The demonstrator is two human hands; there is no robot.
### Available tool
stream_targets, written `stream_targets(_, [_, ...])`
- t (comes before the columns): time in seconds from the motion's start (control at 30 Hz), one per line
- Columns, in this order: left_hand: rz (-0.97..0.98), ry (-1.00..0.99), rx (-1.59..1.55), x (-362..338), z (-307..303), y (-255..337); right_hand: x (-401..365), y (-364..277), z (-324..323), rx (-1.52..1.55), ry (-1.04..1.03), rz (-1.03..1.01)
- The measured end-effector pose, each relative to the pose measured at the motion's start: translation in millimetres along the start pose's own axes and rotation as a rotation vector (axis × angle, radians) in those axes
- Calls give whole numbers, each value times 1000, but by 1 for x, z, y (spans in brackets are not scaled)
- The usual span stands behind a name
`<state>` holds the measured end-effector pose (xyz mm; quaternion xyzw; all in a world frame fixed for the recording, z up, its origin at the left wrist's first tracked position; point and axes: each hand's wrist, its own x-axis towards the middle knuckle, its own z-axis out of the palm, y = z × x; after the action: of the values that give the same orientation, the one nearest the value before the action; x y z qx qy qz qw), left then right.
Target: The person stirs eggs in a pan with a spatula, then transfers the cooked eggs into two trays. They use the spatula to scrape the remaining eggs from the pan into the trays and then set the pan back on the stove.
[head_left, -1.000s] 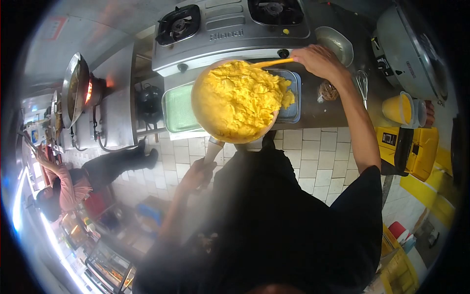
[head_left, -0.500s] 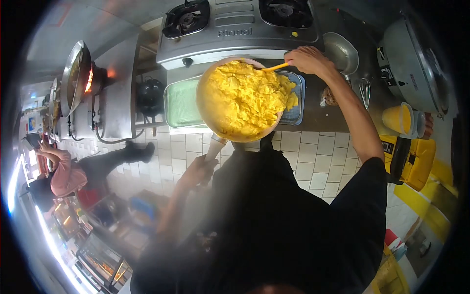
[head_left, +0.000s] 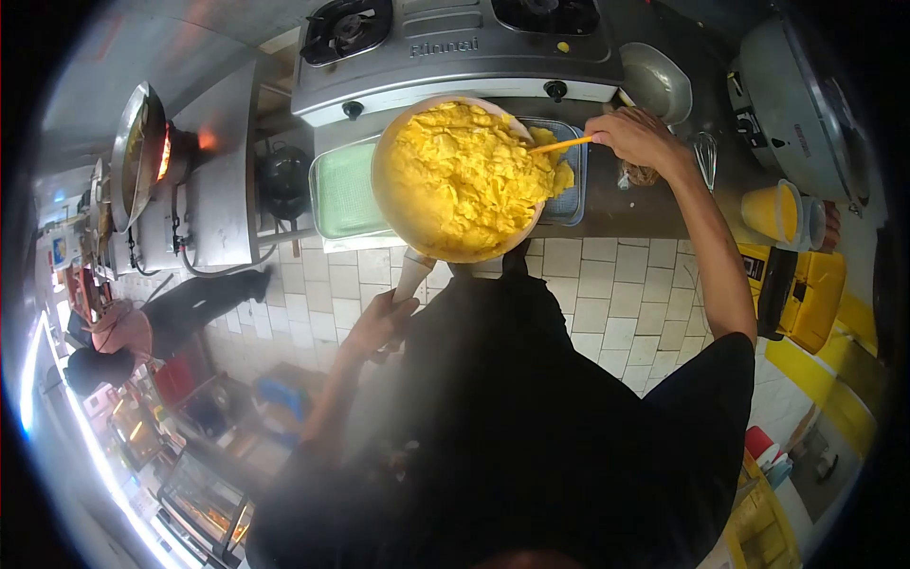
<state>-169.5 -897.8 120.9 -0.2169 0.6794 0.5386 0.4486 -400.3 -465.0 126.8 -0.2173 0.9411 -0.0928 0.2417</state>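
My left hand (head_left: 379, 324) is closed around the handle of a frying pan (head_left: 387, 211), held over the counter's front edge. A large heap of scrambled egg (head_left: 460, 175) fills the pan, and some hangs past its right rim above a clear tray with a blue base (head_left: 571, 204). Egg also shows at the tray's back edge. Fingers of my right hand (head_left: 637, 137) grip the orange handle of a utensil (head_left: 567, 144), probably a spatula; its working end is hidden in the egg. To the pan's left sits a pale green tray (head_left: 346, 194), partly under the pan.
Behind the pan is a gas stove (head_left: 445, 66). A wok (head_left: 140, 156) stands over a lit flame at left. On the right are a metal pan (head_left: 656, 83), a whisk (head_left: 704, 156), a large cooker (head_left: 796, 114) and a yellow tub (head_left: 770, 213). Another person (head_left: 123, 332) is far left.
My right hand and the orange handle have moved right. More egg now shows at the back of the blue-based tray. The left hand keeps its hold on the pan. The other person has bent lower.
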Motion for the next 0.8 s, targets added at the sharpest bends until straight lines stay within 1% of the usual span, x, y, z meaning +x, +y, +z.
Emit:
stream_targets(0.07, [14, -4, 14, -1, 0, 4, -9, -2, 0, 16, -22, 36])
stream_targets(0.13, [-14, -4, 28, -2, -3, 6, -18, 1, 2, 14, 58, 22])
stream_targets(0.17, [-42, -2, 39, -2, -4, 6, -21, 4, 3, 14, 59, 25])
stream_targets(0.37, [-17, -9, 34, -10, -4, 15, -40, 12, 13, 36, 114, 69])
stream_targets(0.43, [-10, 2, 48, -9, -3, 15, -45, 22, 25, 110, 207, 57])
stream_targets(0.47, [-7, 10, 58, -10, -2, 14, -48, 23, 28, 115, 207, 59])
stream_targets(0.53, [12, 32, 48, -14, 3, 16, -53, 25, 33, 161, 175, 130])
stream_targets(0.57, [33, 54, 33, -15, 5, 18, -56, 25, 36, 165, 176, 131])
stream_targets(0.63, [34, 53, 51, -16, 4, 22, -64, 22, 42, 196, 261, 199])
stream_targets(0.73, [37, 53, 69, -18, 3, 24, -70, 14, 49, 254, 304, 212])
stream_targets(0.8, [33, 52, 69, -18, 2, 23, -80, -3, 46, 208, 345, 195])
